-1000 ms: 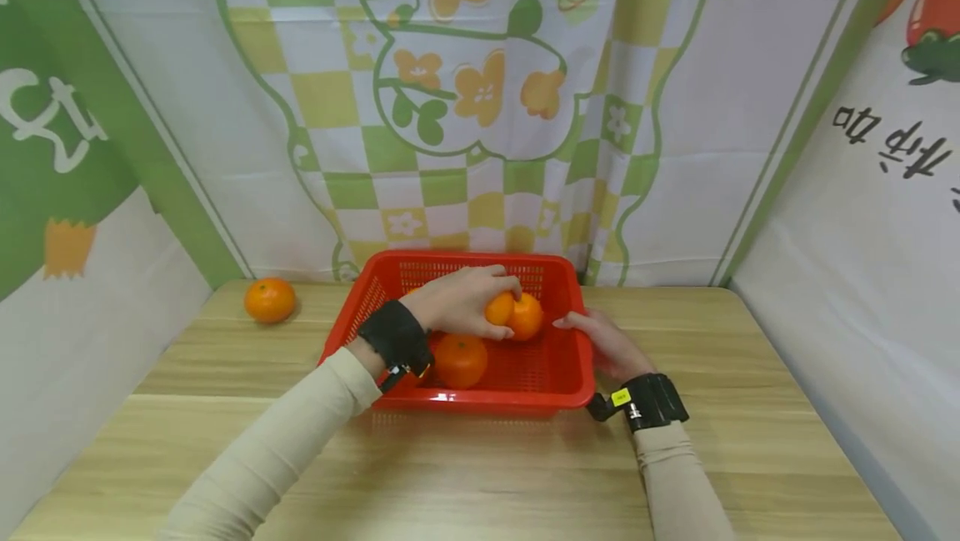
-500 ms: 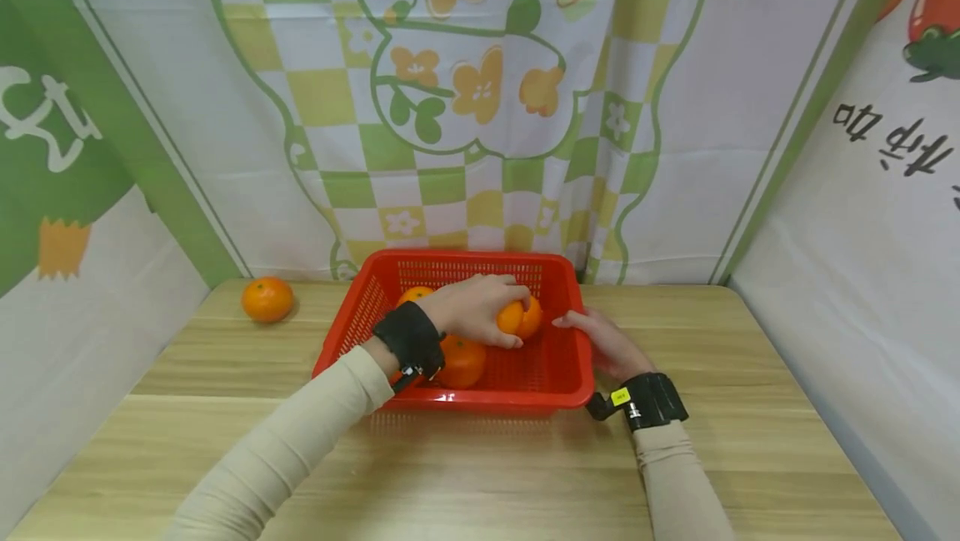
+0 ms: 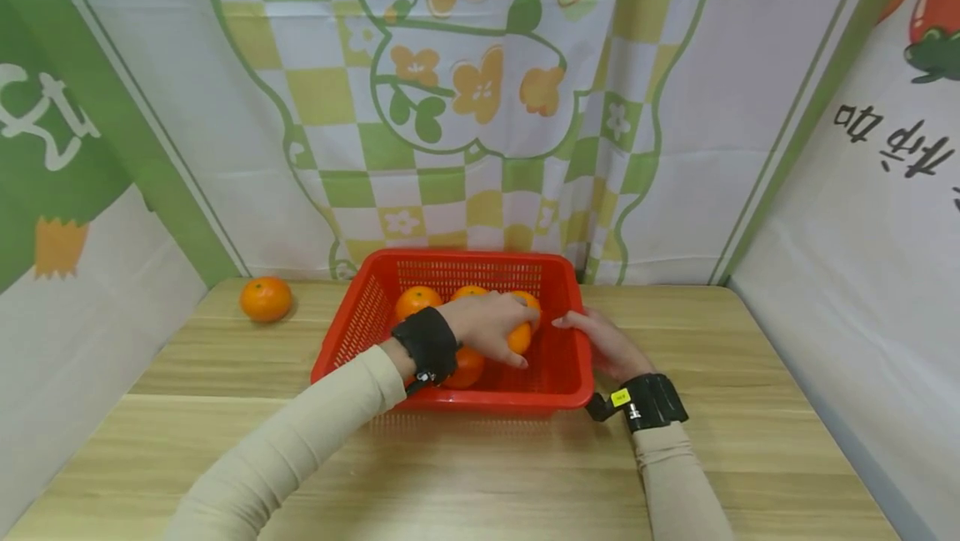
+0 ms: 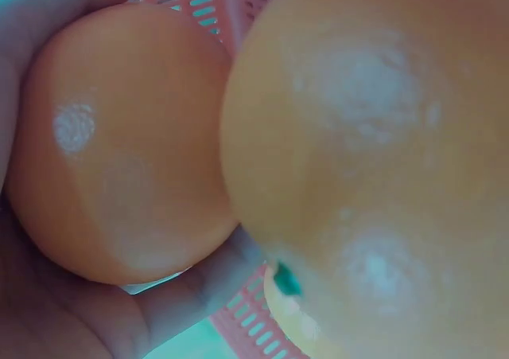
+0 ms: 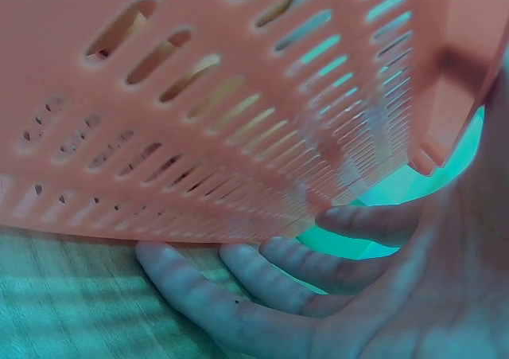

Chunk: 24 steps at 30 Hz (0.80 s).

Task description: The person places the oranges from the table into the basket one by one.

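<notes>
In the head view my left hand reaches down into a red plastic basket, gripping a mandarin orange. Thumb and fingers curve around this mandarin in the left wrist view. Right beside it there, a big close mandarin with a green stem end fills the right side. Several more mandarins lie in the basket, partly hidden by the hand and wrist. My right hand holds the basket's right side, thumb over the rim. Its fingers lie along the slotted outer wall, close to the table.
One mandarin sits outside the basket on the wooden table, near its back left corner. A patterned curtain hangs right behind the basket. Printed side panels flank the table.
My left hand has moved slightly right and toward me, lower in the basket, with the mandarin. More mandarins behind it now show. The right hand and basket have stayed put.
</notes>
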Each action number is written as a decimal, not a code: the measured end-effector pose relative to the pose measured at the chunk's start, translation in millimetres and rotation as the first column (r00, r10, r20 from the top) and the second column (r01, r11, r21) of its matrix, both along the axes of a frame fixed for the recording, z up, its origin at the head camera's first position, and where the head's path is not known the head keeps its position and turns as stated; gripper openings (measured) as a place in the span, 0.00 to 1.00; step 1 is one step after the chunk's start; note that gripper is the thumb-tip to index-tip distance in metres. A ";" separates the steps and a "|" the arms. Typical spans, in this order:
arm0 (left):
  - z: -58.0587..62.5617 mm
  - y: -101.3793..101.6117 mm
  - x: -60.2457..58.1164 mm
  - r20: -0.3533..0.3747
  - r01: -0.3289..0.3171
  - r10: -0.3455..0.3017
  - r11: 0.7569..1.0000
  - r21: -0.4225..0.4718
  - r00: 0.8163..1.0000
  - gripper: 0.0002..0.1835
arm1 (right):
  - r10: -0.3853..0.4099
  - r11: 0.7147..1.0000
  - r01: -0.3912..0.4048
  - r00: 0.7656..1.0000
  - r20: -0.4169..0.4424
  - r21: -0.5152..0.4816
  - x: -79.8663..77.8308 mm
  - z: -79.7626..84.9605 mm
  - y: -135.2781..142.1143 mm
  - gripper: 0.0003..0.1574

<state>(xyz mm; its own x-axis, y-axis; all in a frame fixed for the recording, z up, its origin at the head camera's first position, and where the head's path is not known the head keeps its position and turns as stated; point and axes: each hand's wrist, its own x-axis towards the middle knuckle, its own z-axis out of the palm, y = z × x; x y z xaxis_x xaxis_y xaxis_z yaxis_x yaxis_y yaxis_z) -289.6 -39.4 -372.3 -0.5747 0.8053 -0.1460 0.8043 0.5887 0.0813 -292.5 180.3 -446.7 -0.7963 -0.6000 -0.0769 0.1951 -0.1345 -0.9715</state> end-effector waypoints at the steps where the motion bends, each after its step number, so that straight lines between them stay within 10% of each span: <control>1: -1.2 0.9 0.1 -0.004 0.003 -0.003 1.000 -0.007 1.000 0.30 | 0.001 1.000 -0.001 1.000 0.003 -0.005 0.2 0.1 -0.1 0.30; 24: -13.1 21.6 8.1 0.037 0.045 -0.042 0.995 -0.084 0.998 0.28 | -0.033 0.999 0.033 0.999 0.018 0.006 2.0 0.2 -1.2 0.32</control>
<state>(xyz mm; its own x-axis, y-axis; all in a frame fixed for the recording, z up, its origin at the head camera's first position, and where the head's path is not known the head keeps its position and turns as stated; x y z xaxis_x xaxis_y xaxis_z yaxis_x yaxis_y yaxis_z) -281.5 -17.9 -385.5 -0.5326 0.8134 -0.2337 0.8269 0.5590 0.0612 -290.4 179.1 -446.6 -0.8144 -0.5726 -0.0944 0.2078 -0.1358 -0.9687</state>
